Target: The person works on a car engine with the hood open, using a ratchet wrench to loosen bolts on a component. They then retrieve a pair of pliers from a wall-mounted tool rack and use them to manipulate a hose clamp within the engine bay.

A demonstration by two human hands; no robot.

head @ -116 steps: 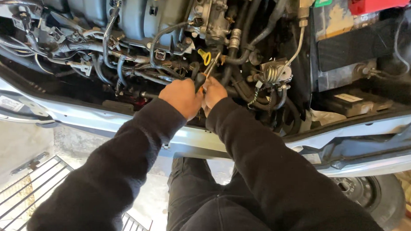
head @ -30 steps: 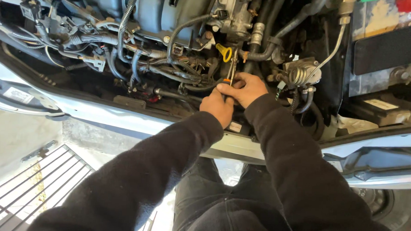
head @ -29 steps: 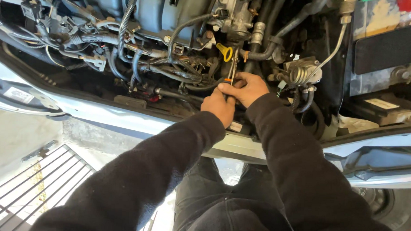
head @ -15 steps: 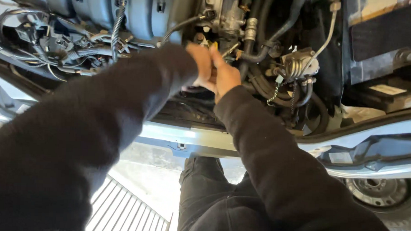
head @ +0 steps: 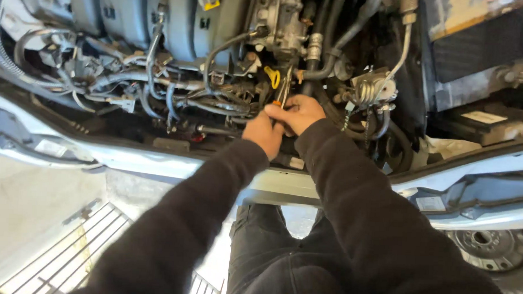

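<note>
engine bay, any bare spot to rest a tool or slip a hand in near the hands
The pale front crossbar below the left hand and right hand is bare. The flat black cover at right too. Around the yellow dipstick loop, hoses crowd tightly.

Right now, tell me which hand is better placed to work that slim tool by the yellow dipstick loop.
Right, probably. The right hand already grips the slim tool just below the yellow dipstick loop; the left hand sits lower, beside it.

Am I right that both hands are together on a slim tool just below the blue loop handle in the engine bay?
Not quite: the loop handle is yellow, not blue, as the head view shows. The left hand and right hand are together on the slim tool just below it.
</note>
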